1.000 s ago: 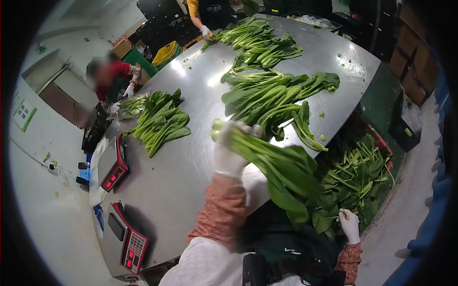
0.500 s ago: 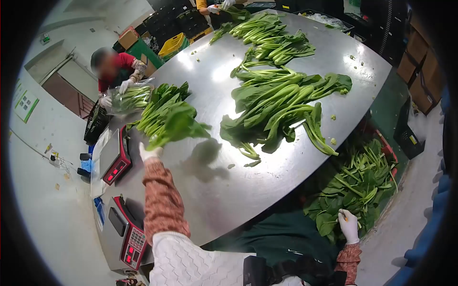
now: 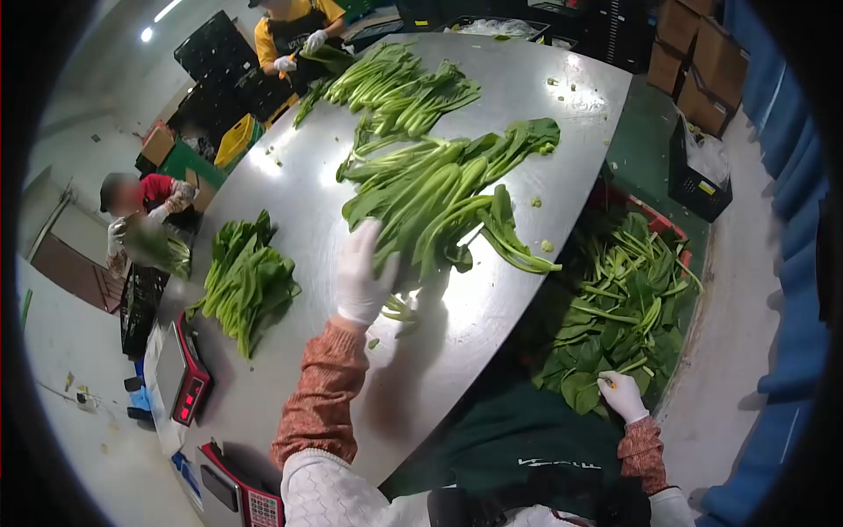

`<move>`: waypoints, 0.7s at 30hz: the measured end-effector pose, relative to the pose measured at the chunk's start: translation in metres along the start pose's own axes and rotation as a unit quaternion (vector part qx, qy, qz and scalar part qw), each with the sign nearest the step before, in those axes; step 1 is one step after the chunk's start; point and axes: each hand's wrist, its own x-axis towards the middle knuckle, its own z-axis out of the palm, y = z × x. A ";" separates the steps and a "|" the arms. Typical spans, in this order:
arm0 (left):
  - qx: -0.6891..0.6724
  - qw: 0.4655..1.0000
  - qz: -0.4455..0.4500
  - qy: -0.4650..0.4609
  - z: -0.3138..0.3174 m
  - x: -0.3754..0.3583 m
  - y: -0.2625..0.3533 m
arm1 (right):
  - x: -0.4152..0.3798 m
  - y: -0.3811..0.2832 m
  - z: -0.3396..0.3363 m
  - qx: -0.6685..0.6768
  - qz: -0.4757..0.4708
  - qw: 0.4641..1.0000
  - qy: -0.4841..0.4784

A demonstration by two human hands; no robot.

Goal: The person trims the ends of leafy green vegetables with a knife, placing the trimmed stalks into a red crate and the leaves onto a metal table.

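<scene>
On the curved steel table (image 3: 492, 290) | left hand (image 3: 363, 274) in white glove, fingers spread wide, touches near end of middle heap of long-stemmed green leafy vegetables (image 3: 439, 189) | right hand (image 3: 622, 395), closed on small orange-tipped thing, at near edge of red crate of loose greens (image 3: 619, 307) | separate pile of dark leafy greens (image 3: 244, 281) lies left.

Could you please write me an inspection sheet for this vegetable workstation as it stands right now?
Surface: steel table, shiny, with scattered leaf scraps.
Job's things: central pile of greens; left pile of greens; crate of greens beside the table.
Clutter: far pile of greens; two red scales at the near-left edge.
Hands: left hand, gloved, open over the central pile's stem ends; right hand, gloved, in the crate, grip unclear.
Cables: nothing seen.
Surroundings: two other people at the table, black crates, cardboard boxes.
</scene>
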 end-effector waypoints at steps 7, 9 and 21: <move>0.034 0.980 -0.079 -0.178 0.118 0.096 -0.034 | -0.010 -0.012 -0.007 0.037 0.011 0.999 0.027; 0.101 0.950 -0.193 -0.223 0.147 0.109 -0.033 | -0.011 0.004 0.001 0.043 -0.004 0.998 0.037; 0.028 0.950 -0.241 -0.194 0.099 0.124 0.002 | -0.013 0.018 -0.005 0.179 0.017 0.982 0.054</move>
